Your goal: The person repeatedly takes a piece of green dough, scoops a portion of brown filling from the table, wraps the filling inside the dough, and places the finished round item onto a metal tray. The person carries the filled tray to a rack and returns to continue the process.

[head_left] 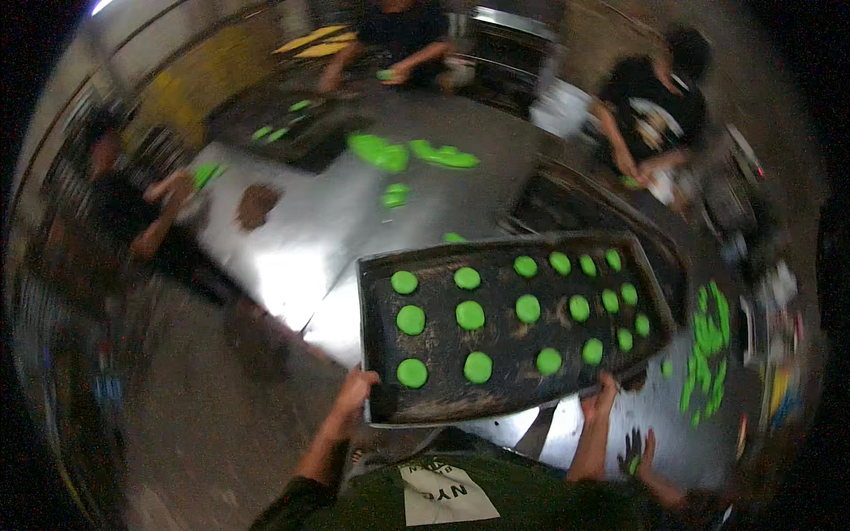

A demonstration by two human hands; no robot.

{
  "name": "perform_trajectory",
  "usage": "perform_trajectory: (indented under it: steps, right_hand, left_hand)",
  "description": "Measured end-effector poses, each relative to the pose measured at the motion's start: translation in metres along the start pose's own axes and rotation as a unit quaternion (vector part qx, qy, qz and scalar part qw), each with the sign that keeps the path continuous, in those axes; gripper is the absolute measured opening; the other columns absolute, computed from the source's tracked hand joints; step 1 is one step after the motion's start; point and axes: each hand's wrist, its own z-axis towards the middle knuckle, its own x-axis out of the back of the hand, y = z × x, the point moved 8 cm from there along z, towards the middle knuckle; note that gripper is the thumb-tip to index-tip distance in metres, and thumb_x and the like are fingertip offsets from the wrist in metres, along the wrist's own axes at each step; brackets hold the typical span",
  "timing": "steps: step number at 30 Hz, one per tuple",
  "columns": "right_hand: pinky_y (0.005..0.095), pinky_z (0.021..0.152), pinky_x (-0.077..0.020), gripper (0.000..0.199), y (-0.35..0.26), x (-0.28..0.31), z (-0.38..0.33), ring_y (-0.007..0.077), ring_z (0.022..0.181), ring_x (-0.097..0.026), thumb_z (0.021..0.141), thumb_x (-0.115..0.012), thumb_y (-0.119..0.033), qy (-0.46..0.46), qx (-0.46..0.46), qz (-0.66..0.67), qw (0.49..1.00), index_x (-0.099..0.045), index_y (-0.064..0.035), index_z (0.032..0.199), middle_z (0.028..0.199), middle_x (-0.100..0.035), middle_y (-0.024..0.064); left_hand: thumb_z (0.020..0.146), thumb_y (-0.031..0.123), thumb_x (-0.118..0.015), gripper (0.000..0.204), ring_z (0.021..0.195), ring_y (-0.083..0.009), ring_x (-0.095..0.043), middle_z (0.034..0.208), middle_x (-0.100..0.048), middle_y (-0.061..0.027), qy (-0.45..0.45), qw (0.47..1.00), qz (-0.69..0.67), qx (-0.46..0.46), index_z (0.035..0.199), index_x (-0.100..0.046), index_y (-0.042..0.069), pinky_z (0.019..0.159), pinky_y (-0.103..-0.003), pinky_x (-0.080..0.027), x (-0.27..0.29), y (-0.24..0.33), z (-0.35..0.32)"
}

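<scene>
A dark, worn baking tray (pixel 496 403) is held up in front of me, its surface dotted with rows of round, flattened green dough pieces (pixel 470 315). My left hand (pixel 357 389) grips the tray's near left corner, fingers wrapped at the rim. Toward the right of the near side, my right hand (pixel 600 398) is closed on the edge; the fingers under the tray are hidden. The tray hides part of the metal worktable (pixel 301 230) behind it.
Larger green dough lumps (pixel 379 151) lie across the table, and long green strips (pixel 707 341) at the right. Another dark tray (pixel 567 199) sits behind mine. Co-workers stand left, far and right, handling green dough. Someone else's hand (pixel 649 456) is at lower right.
</scene>
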Motion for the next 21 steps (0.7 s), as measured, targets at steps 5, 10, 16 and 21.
perform_trajectory:
  steps: [5, 10, 16, 21]
  right_hand:
    - [0.0481, 0.098, -0.0472, 0.051, 0.046, -0.038, -0.156, 0.0311, 0.112, -0.058, 0.077, -0.065, -0.020, 0.019, -0.106, -0.062, 0.992, -0.057, -0.0069, 0.126, 0.122, -0.062, 0.0095]
    - [0.0485, 0.106, -0.0391, 0.057, 0.055, -0.069, -0.343, 0.0314, 0.120, -0.051, 0.085, -0.059, -0.033, -0.122, -0.227, -0.194, 0.946, -0.048, -0.0087, 0.134, 0.130, -0.055, 0.0125]
    - [0.0349, 0.049, -0.0451, 0.048, 0.046, -0.110, -0.508, 0.0162, 0.050, -0.047, 0.103, -0.041, -0.041, -0.256, -0.328, -0.348, 0.840, -0.051, -0.0047, 0.133, 0.081, -0.061, 0.0118]
    - [0.0392, 0.045, -0.0442, 0.049, 0.076, -0.171, -0.582, 0.0198, 0.045, -0.046, 0.101, -0.043, -0.043, -0.323, -0.327, -0.563, 0.687, -0.051, -0.0083, 0.134, 0.076, -0.062, 0.0097]
  left_hand:
    - [0.075, 0.015, -0.058, 0.042, 0.083, -0.0187, -0.058, 0.091, -0.063, -0.0074, 0.046, 0.997, -0.055, 0.024, 0.113, -0.059, 0.000, 0.075, -0.035, -0.048, 0.111, -0.089, -0.167]
    - [0.070, 0.011, -0.053, 0.054, 0.093, -0.0204, -0.058, 0.105, -0.064, -0.0077, 0.108, 0.988, -0.112, -0.022, 0.123, -0.056, -0.001, 0.084, -0.032, -0.046, 0.204, -0.172, -0.419]
    - [0.074, 0.019, -0.060, 0.048, 0.096, -0.0231, -0.061, 0.105, -0.067, -0.0097, 0.250, 0.949, -0.182, 0.065, 0.118, -0.061, 0.000, 0.087, -0.038, -0.049, 0.250, -0.275, -0.715]
    - [0.075, 0.019, -0.060, 0.050, 0.096, -0.0225, -0.059, 0.105, -0.065, -0.0115, 0.371, 0.897, -0.220, 0.095, 0.120, -0.057, -0.002, 0.087, -0.037, -0.047, 0.292, -0.327, -0.919]
